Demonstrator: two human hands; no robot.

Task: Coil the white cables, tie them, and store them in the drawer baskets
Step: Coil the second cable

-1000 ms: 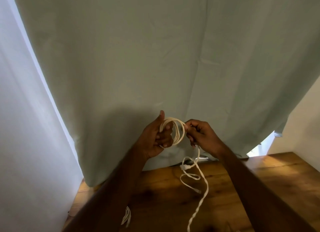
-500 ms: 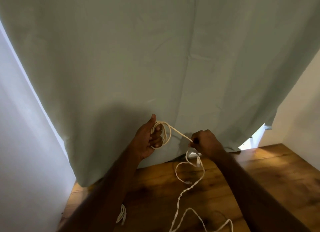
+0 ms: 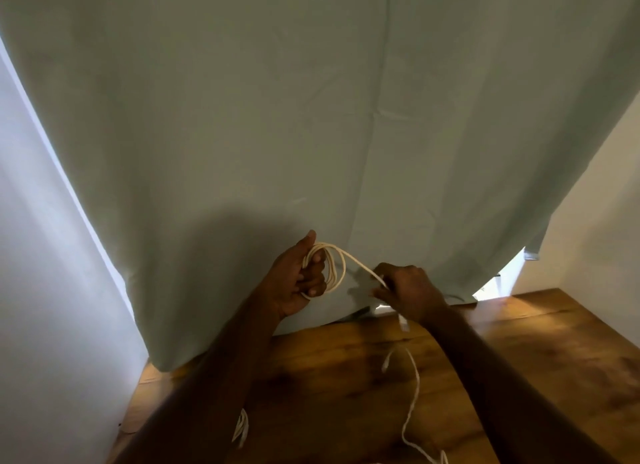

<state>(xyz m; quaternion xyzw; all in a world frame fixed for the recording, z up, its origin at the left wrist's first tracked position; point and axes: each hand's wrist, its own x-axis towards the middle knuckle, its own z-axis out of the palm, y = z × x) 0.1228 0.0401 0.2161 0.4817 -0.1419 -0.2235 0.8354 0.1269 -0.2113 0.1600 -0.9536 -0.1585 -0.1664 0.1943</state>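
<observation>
Pale green curtain (image 3: 277,117), wooden tabletop (image 3: 519,359), white walls (image 3: 595,221), daylight behind

Lower centre of frame: left hand (image 3: 298,283) grips a coil of white cable (image 3: 332,269), several loops gathered round the fingers, thumb pointing up. One strand runs taut from the coil down and right to the right hand (image 3: 408,290), which pinches it between curled fingers. Below that hand a connector end (image 3: 403,323) dangles. Loose cable tail (image 3: 412,404) trails over the wooden table (image 3: 536,359) toward the bottom edge. A second small white bundle (image 3: 241,427) lies on the wood at bottom left of centre, partly behind the left forearm. Pale green curtain (image 3: 311,117) fills the upper frame, its hem touching the table's far edge.
</observation>
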